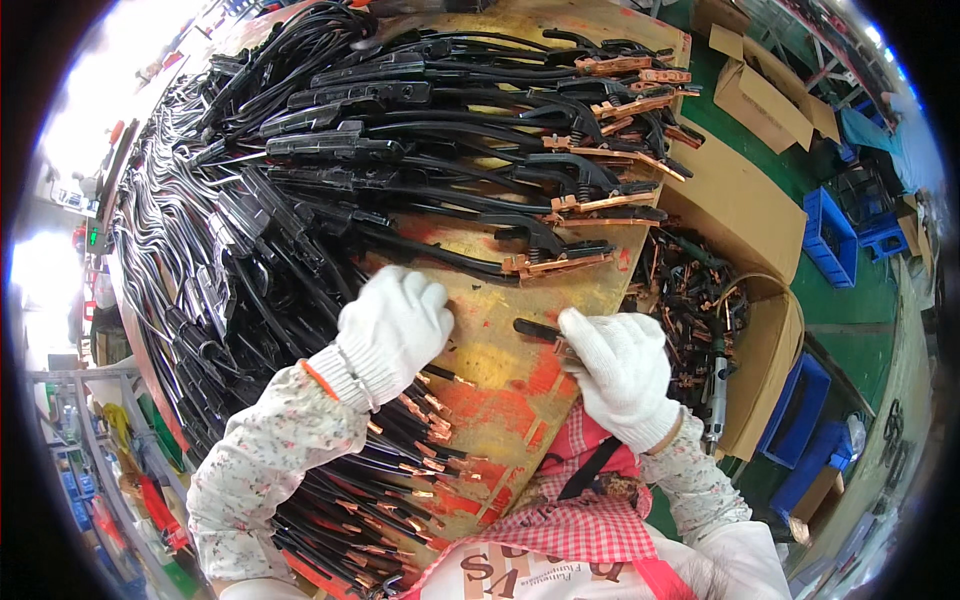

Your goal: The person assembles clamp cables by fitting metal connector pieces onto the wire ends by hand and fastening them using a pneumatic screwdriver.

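Note:
My left hand [397, 322], in a white knit glove, is closed with its fingers curled, over the edge of the black cables [300, 240]. What it holds, if anything, is hidden beneath it. My right hand [622, 375], gloved the same way, pinches a clamp [537, 328] whose black end sticks out to the left past the thumb; the rest is covered by the glove. Beyond both hands, several cables end in clamps with copper jaws [570, 262] and black levers. Cables with bare copper ends [430, 420] lie below my left hand.
A cardboard box [745, 195] full of loose clamp parts [685, 300] stands against the worn table's right edge [590, 345]. A silver and green hand-held power tool [718, 385] hangs there. Blue crates [830, 238] and another open carton [765, 95] lie farther right on the green floor.

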